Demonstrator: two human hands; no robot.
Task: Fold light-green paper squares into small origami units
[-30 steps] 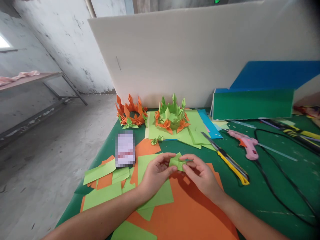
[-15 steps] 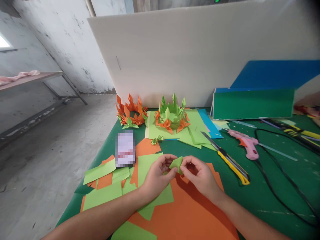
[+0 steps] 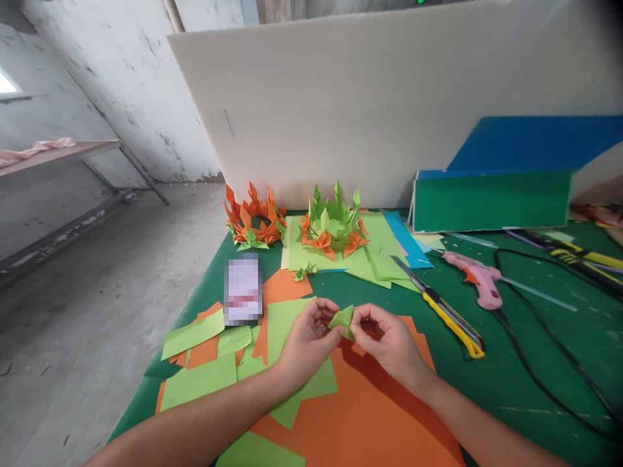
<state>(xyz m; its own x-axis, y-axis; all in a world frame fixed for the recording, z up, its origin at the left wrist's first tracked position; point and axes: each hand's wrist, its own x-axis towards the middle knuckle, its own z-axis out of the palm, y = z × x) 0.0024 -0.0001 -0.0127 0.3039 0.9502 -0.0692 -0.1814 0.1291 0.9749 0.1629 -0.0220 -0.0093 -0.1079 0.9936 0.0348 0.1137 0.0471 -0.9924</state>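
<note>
Between my two hands is a small folded piece of green paper [image 3: 342, 318]. My left hand [image 3: 316, 331] pinches its left side with thumb and fingers. Its right edge is held by the thumb and forefinger of my right hand [image 3: 382, 334]. Below the hands lies a large orange paper sheet [image 3: 374, 415], with a green sheet [image 3: 289, 324] partly under my left forearm. Past my hands stand an orange folded-paper crown [image 3: 254, 217] and a green paper crown [image 3: 335, 220] with orange flowers. Small green paper flowers [image 3: 305, 272] rest just in front of them.
A yellow utility knife [image 3: 450, 324] lies to the right with its blade out. Beyond it is a pink glue gun [image 3: 474, 279] with a black cord. On the left are a pixelated phone-shaped object [image 3: 243, 288] and green paper pieces [image 3: 199, 383]. A white board [image 3: 341, 110] stands behind.
The green paper has tilted slightly between my fingers. Both hands keep their pinch in nearly the same place, and the objects on the table stay put.
</note>
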